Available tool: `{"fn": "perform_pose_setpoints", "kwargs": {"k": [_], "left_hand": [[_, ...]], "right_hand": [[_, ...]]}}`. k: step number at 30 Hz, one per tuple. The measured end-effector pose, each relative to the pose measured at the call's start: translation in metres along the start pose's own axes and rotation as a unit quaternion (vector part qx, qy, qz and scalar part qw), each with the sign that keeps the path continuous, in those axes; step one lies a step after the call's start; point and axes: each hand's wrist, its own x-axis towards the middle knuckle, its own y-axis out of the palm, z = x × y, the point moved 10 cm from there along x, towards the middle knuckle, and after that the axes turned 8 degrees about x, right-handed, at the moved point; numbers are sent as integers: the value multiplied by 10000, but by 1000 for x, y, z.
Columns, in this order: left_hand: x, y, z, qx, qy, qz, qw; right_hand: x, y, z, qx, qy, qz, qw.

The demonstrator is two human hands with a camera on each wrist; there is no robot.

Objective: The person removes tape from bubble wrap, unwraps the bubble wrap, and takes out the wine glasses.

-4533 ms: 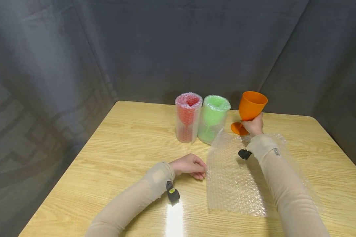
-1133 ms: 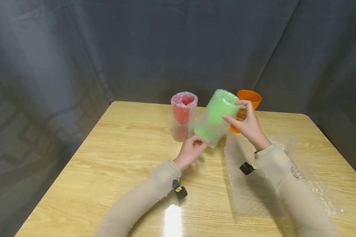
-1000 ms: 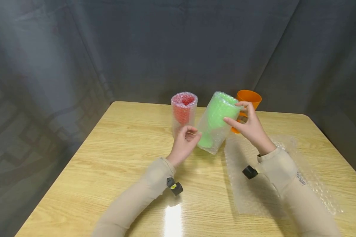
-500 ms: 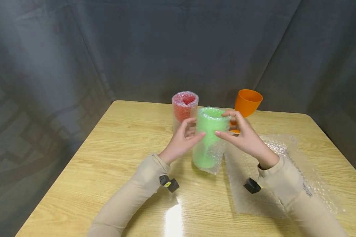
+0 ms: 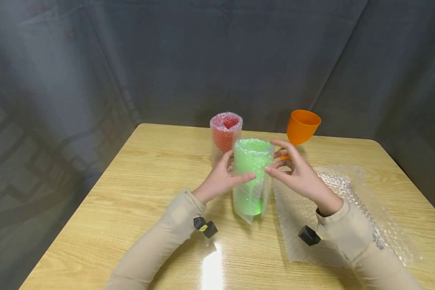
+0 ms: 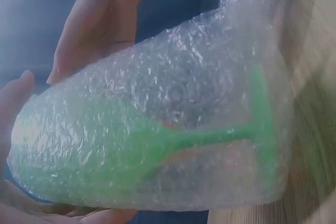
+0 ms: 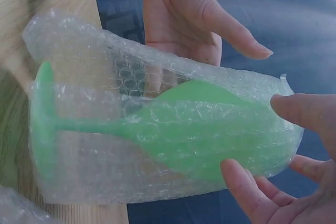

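Observation:
A green goblet in bubble wrap (image 5: 253,177) stands nearly upright between both hands, toward the front of its row. The left hand (image 5: 221,177) cups its left side, thumb across the front and fingers behind. At the upper right, the right hand (image 5: 297,171) holds the wrap with thumb and fingertips near the rim. In the right wrist view the green goblet (image 7: 194,124) shows bowl, stem and foot through the film, and a flap of wrap (image 7: 79,35) stands loose from it. The left wrist view shows the same stem and foot (image 6: 262,129) close over the tabletop.
Behind on the left stands a red goblet rolled in bubble wrap (image 5: 224,133). An unwrapped orange goblet (image 5: 302,129) is at the back right, its lower part hidden by the right hand. A flat bubble wrap sheet (image 5: 311,241) lies on the wooden table (image 5: 130,201) under the right forearm.
The right hand has let go of the orange goblet. The wrapped green goblet has come forward from the back row, tilted, then turned upright, and the left hand has moved onto it.

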Motion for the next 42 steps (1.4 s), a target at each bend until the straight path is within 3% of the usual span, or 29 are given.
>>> {"fn": "perform_pose_setpoints", "kwargs": {"k": [13, 21, 28, 37, 42], "left_hand": [[1, -4, 2, 134, 11, -434, 9990], [-2, -4, -9, 638, 408, -491, 9959], [-1, -2, -11, 546, 600, -549, 9952], [0, -2, -10, 486, 448, -755, 9950], [0, -2, -12, 502, 572, -799, 9939]], "right_hand": [[2, 9, 1, 207, -220, 181, 9994], [3, 8, -5, 292, -142, -11, 9995], [3, 9, -6, 196, -169, -61, 9996], [2, 16, -3, 203, -262, -7, 9995], [2, 17, -4, 271, -215, 36, 9994]]}}
